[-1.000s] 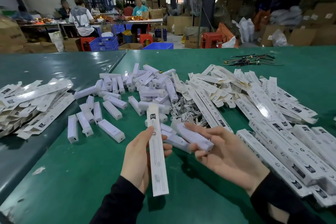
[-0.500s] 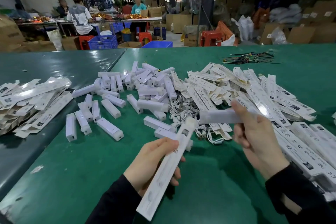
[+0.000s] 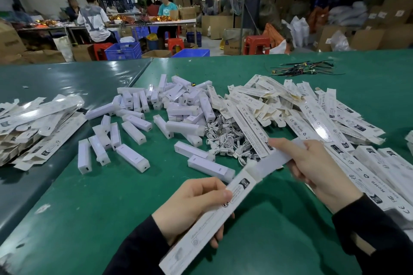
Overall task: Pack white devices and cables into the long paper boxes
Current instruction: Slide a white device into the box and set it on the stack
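Covering the green tabletop [image 3: 93,203] are flat boxes [image 3: 312,118], loose white devices [image 3: 134,131] and cables [image 3: 225,140]. One long box [image 3: 214,219] is gripped by the left hand [image 3: 190,205], fingers closed; a device [image 3: 274,161] is pinched by the right hand [image 3: 317,169] at the box mouth.

"ce", "fc" and "rohs" stand in black on a flat paper box [image 3: 311,108] in the pile toward the table's right edge, and "rohs" again, upside down, on a box [image 3: 371,182] nearer its front edge; the smaller print on the boxes cannot be read.
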`<move>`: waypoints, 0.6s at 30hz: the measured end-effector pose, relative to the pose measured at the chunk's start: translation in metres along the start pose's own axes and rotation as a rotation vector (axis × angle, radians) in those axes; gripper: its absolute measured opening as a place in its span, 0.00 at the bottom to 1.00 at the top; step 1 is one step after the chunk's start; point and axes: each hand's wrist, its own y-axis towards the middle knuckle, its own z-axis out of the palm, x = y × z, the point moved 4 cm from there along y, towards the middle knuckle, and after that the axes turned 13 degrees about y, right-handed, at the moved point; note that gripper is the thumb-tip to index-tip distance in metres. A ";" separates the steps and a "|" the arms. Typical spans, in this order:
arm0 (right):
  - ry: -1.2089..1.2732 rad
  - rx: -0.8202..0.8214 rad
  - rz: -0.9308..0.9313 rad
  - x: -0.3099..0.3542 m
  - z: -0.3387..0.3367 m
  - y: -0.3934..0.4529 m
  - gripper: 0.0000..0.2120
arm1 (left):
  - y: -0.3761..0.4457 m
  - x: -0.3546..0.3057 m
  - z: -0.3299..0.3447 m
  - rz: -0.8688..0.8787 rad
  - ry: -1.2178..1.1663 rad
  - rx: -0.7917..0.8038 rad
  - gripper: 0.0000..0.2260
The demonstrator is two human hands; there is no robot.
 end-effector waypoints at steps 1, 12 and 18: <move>-0.035 0.038 0.019 0.000 0.001 -0.001 0.18 | 0.000 0.001 0.002 -0.009 0.006 0.032 0.08; 0.016 0.057 -0.182 -0.021 0.042 -0.015 0.17 | 0.003 0.000 0.003 0.028 -0.022 -0.105 0.06; -0.271 0.063 -0.690 -0.017 0.046 -0.025 0.33 | 0.005 0.002 0.009 0.038 -0.022 -0.104 0.06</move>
